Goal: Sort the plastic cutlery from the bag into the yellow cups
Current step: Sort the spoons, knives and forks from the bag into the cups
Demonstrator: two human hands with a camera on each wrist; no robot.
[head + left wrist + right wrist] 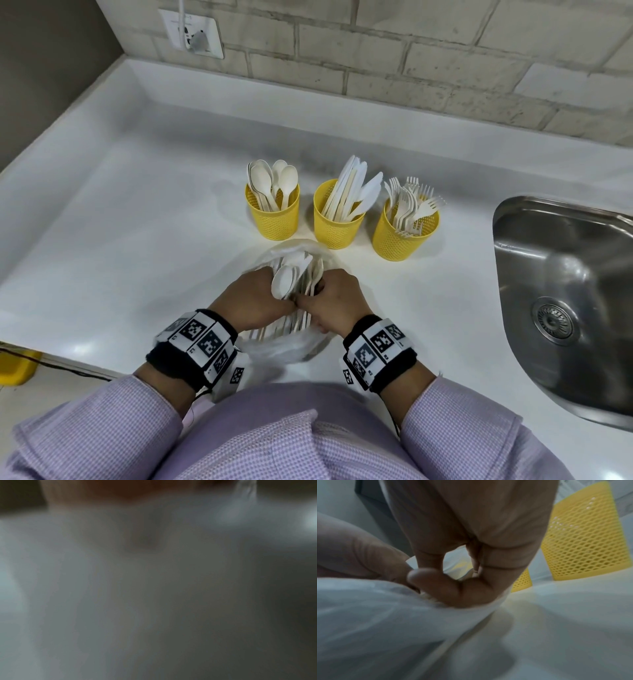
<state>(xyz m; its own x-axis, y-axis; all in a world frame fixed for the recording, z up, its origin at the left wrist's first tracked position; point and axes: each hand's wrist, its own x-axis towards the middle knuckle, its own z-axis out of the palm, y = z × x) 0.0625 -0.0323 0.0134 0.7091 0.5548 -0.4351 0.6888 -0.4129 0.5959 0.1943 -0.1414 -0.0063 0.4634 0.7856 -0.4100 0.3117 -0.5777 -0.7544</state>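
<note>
Three yellow mesh cups stand in a row: the left cup [273,219] holds spoons, the middle cup [337,226] knives, the right cup [402,236] forks. In front of them lies a clear plastic bag [291,347] with a bundle of white cutlery [301,274] sticking out of its mouth. My left hand [263,298] grips the bundle's left side, where a spoon [282,282] lies. My right hand [325,294] curls round the right side; its fingers [436,582] curl over the bag [385,615]. The left wrist view is only pale blur.
A steel sink [565,308] is set into the white counter [137,222] at the right. A brick wall with a socket [191,32] runs behind. The counter's front edge is close to my body. A yellow cup [582,540] stands just right of my right hand.
</note>
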